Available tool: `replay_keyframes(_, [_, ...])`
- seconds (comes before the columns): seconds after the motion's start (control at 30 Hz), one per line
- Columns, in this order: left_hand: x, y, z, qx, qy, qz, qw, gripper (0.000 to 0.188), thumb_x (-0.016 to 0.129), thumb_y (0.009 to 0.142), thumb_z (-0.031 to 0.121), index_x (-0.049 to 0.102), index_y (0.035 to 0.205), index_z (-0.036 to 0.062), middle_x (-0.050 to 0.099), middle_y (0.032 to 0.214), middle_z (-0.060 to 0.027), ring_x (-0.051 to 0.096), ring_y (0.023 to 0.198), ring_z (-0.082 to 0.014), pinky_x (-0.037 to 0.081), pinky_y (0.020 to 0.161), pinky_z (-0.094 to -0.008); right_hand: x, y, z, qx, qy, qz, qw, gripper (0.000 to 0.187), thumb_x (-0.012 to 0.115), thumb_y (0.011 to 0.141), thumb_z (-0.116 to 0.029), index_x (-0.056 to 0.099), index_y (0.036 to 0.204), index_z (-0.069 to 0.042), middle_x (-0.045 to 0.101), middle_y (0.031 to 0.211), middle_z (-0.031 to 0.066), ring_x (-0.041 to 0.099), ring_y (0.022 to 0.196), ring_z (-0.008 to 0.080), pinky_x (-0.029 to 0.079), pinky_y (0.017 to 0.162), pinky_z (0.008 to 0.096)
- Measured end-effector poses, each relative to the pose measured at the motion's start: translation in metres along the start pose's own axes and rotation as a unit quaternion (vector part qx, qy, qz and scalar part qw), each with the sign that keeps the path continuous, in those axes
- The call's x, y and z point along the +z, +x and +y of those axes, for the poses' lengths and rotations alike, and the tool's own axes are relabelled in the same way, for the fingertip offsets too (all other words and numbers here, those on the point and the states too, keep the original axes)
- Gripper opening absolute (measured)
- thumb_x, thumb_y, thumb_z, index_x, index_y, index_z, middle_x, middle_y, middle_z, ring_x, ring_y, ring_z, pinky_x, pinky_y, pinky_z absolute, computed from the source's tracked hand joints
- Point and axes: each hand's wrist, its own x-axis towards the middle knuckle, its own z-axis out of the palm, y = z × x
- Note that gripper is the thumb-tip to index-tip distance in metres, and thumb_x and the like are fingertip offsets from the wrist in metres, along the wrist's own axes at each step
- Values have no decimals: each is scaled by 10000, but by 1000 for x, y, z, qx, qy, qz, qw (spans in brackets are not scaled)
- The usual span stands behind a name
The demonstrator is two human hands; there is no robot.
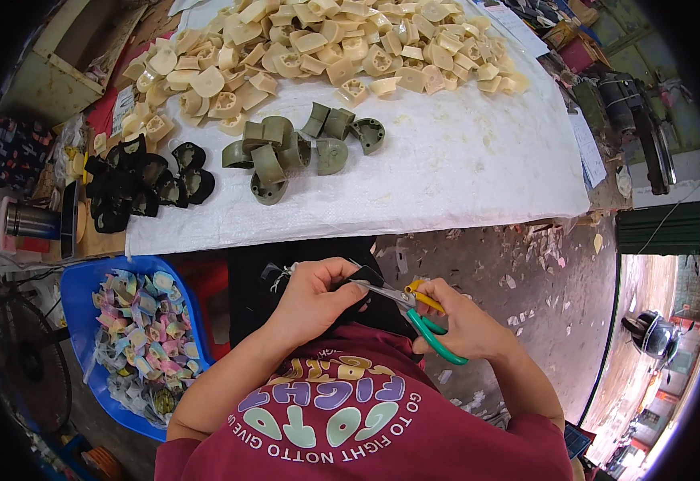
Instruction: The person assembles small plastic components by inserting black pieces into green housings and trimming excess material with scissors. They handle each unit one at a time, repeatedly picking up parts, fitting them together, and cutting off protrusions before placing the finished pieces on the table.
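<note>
1. The left hand [314, 295] pinches a small black piece [363, 275] between its thumb and fingers.
2. The right hand [463, 322] holds scissors [439, 343] with yellow and green handles. Its fingers are curled around them.
3. The scissor blades point left, at the black piece, close by the left thumb. I cannot tell if they are cutting it.
4. The black piece is in front of the person, just off the near side of the table [103, 243].
5. A white sheet [462, 160] lies over the table.
6. At the far side is a big pile of cream pieces [290, 64].
7. Nearer, left of the middle, are green pieces [268, 164].
8. Left of those sit more black pieces [117, 184].
9. On the near left, a blue tub [77, 313] holds lots of colorful bits [153, 321].
</note>
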Motion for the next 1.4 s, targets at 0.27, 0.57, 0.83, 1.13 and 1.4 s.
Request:
replay_keyframes(0.27, [9,2,4,-12,-11,-10,1000,59,577,899,15,619,920,-21,640,785,-52,608,721,-107,490,698,-248,8,-5,14,4,14,21,1000,778,856,645,-443,474,1162,-4,587,851,118,584,789,229,476,718,349])
replay_keyframes(0.57, [12,8,-1,-17,2,-25,1000,73,592,913,49,619,900,-18,634,769,-49,598,697,-102,484,674,-243,7,-9,17,33,2,21,999,710,841,681,-441,482,1118,-11,606,828,130,579,732,197,474,662,336])
replay_keyframes(0.83, [18,18,-6,-45,7,-53,998,86,591,914,66,620,889,-10,644,766,-51,597,689,-100,484,665,-246,18,-19,37,43,26,57,997,603,834,700,-430,477,974,-29,567,704,96,524,634,157,444,587,317])
replay_keyframes(1.13, [24,27,-24,-88,50,-86,991,99,597,899,58,626,845,-20,653,738,-51,598,657,-94,482,632,-236,45,-30,66,17,72,106,992,408,841,734,-189,486,884,-55,541,596,-14,464,582,36,389,541,226])
replay_keyframes(1.4, [29,29,-29,-130,48,-129,982,111,602,896,53,639,845,-38,658,724,-54,604,625,-96,495,607,-232,61,-35,78,46,148,107,982,496,842,724,-332,513,950,-36,574,672,39,507,629,96,435,601,279])
